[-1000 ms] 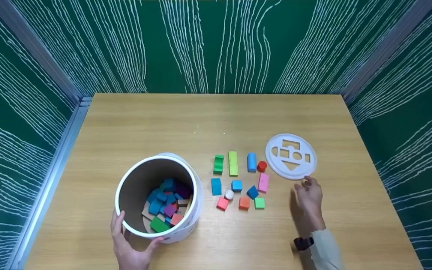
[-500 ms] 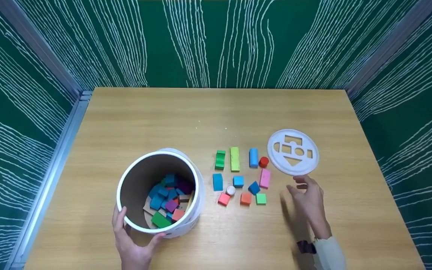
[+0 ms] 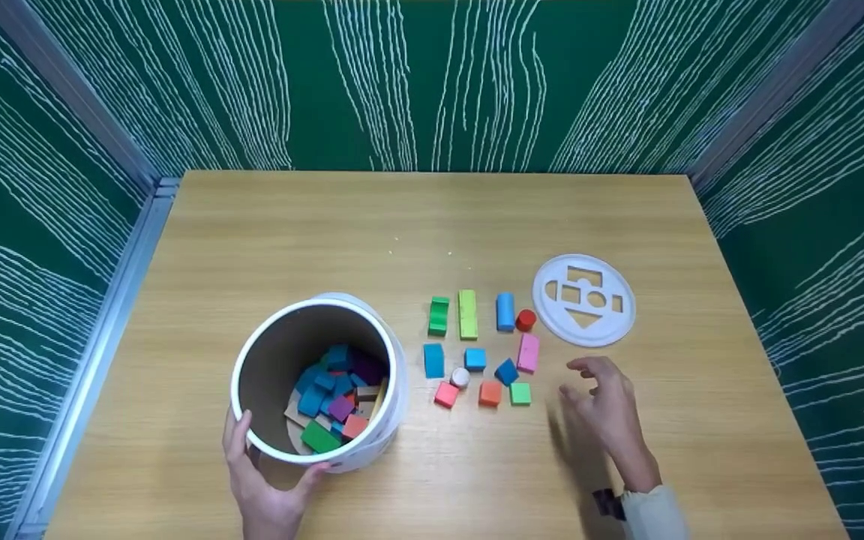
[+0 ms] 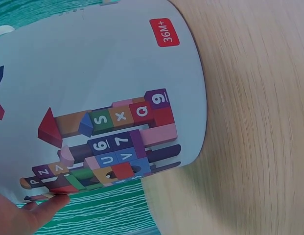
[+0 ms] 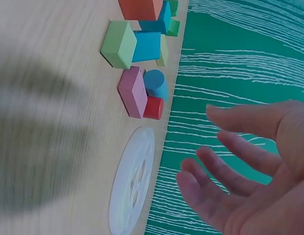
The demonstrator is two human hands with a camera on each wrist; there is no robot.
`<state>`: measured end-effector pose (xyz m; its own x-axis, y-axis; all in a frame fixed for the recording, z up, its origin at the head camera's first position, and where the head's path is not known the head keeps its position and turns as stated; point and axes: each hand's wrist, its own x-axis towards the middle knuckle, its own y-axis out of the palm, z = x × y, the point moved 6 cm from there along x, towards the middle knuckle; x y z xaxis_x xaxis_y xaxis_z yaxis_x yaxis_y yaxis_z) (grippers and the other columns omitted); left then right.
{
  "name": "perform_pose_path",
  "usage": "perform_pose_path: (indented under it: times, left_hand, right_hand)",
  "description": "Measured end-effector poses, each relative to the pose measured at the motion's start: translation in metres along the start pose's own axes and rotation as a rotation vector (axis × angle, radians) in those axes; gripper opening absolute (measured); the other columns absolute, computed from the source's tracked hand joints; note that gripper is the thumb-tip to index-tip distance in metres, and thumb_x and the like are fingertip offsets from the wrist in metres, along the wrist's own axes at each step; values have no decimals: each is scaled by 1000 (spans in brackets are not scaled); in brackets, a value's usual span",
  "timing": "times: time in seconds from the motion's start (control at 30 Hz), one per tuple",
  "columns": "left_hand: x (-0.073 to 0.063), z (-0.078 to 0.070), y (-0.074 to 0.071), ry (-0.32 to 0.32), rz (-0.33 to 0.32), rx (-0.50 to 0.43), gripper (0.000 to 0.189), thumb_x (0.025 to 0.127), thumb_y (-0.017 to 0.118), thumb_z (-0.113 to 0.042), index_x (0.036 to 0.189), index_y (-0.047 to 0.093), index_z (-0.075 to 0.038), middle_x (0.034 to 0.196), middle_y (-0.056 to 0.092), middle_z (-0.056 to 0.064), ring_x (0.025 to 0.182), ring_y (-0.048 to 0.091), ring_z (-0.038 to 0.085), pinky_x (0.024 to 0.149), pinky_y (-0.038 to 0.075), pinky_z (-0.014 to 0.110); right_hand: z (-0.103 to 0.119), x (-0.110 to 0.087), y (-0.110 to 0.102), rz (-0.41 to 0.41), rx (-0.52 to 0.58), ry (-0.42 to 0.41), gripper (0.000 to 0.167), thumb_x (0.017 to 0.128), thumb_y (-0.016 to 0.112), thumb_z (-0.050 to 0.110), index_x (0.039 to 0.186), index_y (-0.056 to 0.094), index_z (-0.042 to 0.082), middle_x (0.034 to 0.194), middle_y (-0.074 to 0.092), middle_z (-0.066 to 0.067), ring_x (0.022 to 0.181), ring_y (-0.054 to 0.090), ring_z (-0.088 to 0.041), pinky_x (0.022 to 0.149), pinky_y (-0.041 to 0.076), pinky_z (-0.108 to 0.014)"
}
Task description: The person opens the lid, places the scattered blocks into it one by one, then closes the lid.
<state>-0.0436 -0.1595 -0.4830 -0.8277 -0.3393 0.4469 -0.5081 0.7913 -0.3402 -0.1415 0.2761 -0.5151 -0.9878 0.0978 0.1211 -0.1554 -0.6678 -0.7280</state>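
My left hand (image 3: pixel 271 502) holds a white bucket (image 3: pixel 394 405) at its near left rim, thumb at the front and fingers along the side. The bucket seems tilted toward me. Inside it lie several coloured blocks (image 3: pixel 338 409). In the left wrist view its printed wall (image 4: pixel 112 63) fills much of the frame. Holding nothing, my right hand (image 3: pixel 608 409) hovers over the table with its fingers loosely bent. To its left are a light green cube (image 3: pixel 520 394) and a pink block (image 3: pixel 528 352). Beyond it lies a white shape-sorter lid (image 3: pixel 586 334) with cut-out holes.
Between bucket and lid, several loose blocks lie in rough rows, among them a green arch block (image 3: pixel 438 316), a blue cylinder (image 3: pixel 505 311), a red cylinder (image 3: pixel 526 320) and an orange cube (image 3: pixel 490 393). Green walls (image 3: pixel 432 90) with white lines surround the wooden table (image 3: pixel 402 202).
My right hand has moved left and nearer to me, away from the lid's edge toward the loose blocks. The left hand stays on the bucket. The head view has shifted slightly.
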Motion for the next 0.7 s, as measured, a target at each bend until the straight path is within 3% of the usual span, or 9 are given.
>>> perform_pose_path:
  times: [0.4, 0.53, 0.7]
  left_hand:
    - [-1, 1, 0, -45, 15, 24, 104, 61, 89, -12, 145, 28, -5, 153, 21, 13, 136, 24, 20, 109, 29, 21]
    - [3, -13, 0, -30, 8, 16, 98, 65, 87, -19, 142, 28, 0, 150, 23, 21, 135, 23, 11, 108, 27, 17]
    - [1, -8, 0, 24, -4, -7, 99, 65, 88, -22, 141, 28, 2, 149, 24, 21, 134, 26, 14, 106, 28, 16]
  right_hand:
    - [10, -9, 36, 238, -135, 6, 31, 77, 73, -1, 106, 65, 5, 117, 54, -13, 106, 52, -31, 91, 49, -52]
    - [5, -9, 49, 280, -136, 28, 36, 76, 72, -4, 110, 65, 6, 119, 53, -13, 109, 51, -32, 93, 47, -52]
    - [-1, -6, 67, 338, -112, 86, 41, 75, 75, -2, 114, 64, 3, 121, 52, -14, 108, 50, -30, 95, 46, -51]
